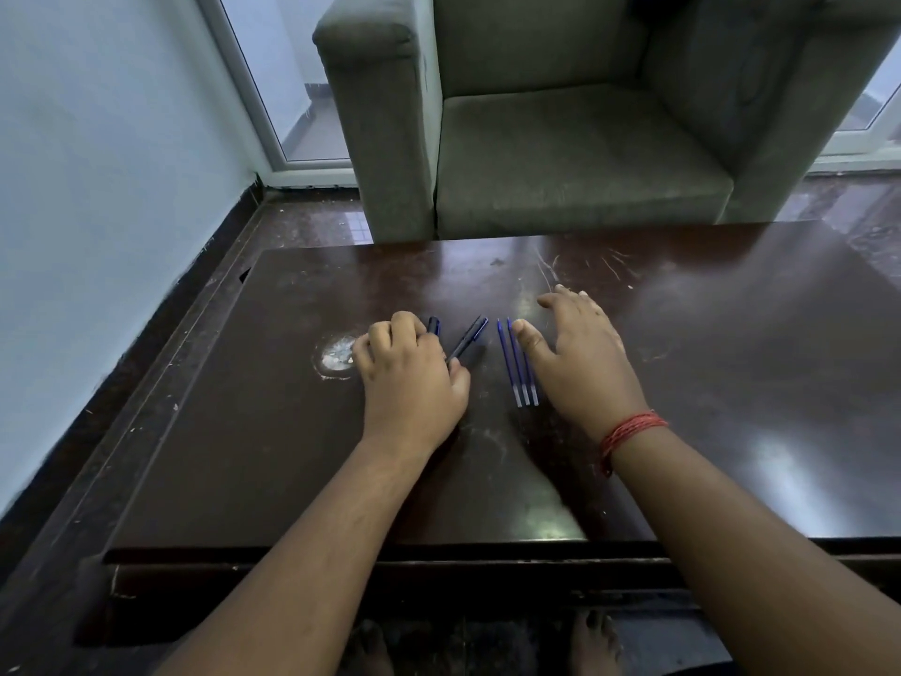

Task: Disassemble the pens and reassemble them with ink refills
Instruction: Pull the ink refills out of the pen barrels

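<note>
On the dark wooden table (731, 383) lie dark blue pens and thin blue ink refills. My left hand (409, 378) rests knuckles up over the pens, fingers curled. One pen's end (433, 325) sticks out past the fingers, and another pen (469, 337) slants up to the right from under the thumb. Whether the fingers grip a pen is hidden. Three refills (518, 364) lie side by side just right of the pens. My right hand (580, 348) lies flat and open beside the refills, thumb tip near their far ends.
A grey-green armchair (560, 139) stands just beyond the table's far edge. A white worn patch (336, 356) marks the tabletop left of my left hand. A wall runs along the left, and my bare feet (595, 646) show below the table's near edge.
</note>
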`<state>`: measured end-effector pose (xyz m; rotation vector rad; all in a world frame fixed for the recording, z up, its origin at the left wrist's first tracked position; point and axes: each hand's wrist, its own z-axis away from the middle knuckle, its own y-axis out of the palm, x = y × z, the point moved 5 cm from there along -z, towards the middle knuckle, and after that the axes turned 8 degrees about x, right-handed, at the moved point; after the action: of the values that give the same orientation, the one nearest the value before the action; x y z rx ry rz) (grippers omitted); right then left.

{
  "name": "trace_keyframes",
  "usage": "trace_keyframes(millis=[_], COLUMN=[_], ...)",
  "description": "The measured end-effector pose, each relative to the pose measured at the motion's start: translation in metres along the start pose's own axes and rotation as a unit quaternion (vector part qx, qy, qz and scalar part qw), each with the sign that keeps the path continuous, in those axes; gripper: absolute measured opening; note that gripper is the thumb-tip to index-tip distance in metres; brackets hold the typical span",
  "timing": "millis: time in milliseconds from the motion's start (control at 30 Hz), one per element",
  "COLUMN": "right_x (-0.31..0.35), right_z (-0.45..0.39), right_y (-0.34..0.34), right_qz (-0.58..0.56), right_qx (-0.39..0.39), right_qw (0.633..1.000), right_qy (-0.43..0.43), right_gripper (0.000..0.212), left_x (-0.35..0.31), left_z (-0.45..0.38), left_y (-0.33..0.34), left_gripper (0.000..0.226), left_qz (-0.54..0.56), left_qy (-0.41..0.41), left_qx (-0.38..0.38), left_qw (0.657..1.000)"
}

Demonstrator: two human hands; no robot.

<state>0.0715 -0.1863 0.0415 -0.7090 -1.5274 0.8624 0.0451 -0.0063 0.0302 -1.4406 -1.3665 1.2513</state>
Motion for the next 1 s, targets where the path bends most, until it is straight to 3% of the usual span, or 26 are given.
trace_keyframes(millis=[167, 300, 500, 667, 1000], right_x=[-0.007, -0.008, 0.001, 0.015, 0.022], right_z=[-0.005, -0.005, -0.002, 0.004, 0.004], right_y=[-0.004, 0.002, 0.007, 0.018, 0.009], right_qz=[-0.185, -0.396, -0.435, -0.409, -0.371], right_qx=[-0.005, 0.054, 0.109, 0.159, 0.163], right_qw=[0.982, 0.916, 0.893, 0.898, 0.913], right_qy=[0.026, 0.048, 0.025, -0.004, -0.042], right_gripper=[0.040, 0.021, 0.012, 0.018, 0.014], left_x=[-0.011, -0.018, -0.021, -0.024, -0.014], left_z=[0.003, 0.009, 0.010, 0.015, 0.012], left_y=[-0.011, -0.009, -0.010, -0.010, -0.011], left_gripper=[0.015, 0.010, 0.005, 0.004, 0.012], left_qz=[0.079, 0.092, 0.095, 0.202, 0.198], left_qy=[0.085, 0.124, 0.154, 0.154, 0.155], left_qx=[-0.053, -0.046, 0.002, 0.078, 0.083], left_qw=[0.992, 0.987, 0.984, 0.964, 0.964])
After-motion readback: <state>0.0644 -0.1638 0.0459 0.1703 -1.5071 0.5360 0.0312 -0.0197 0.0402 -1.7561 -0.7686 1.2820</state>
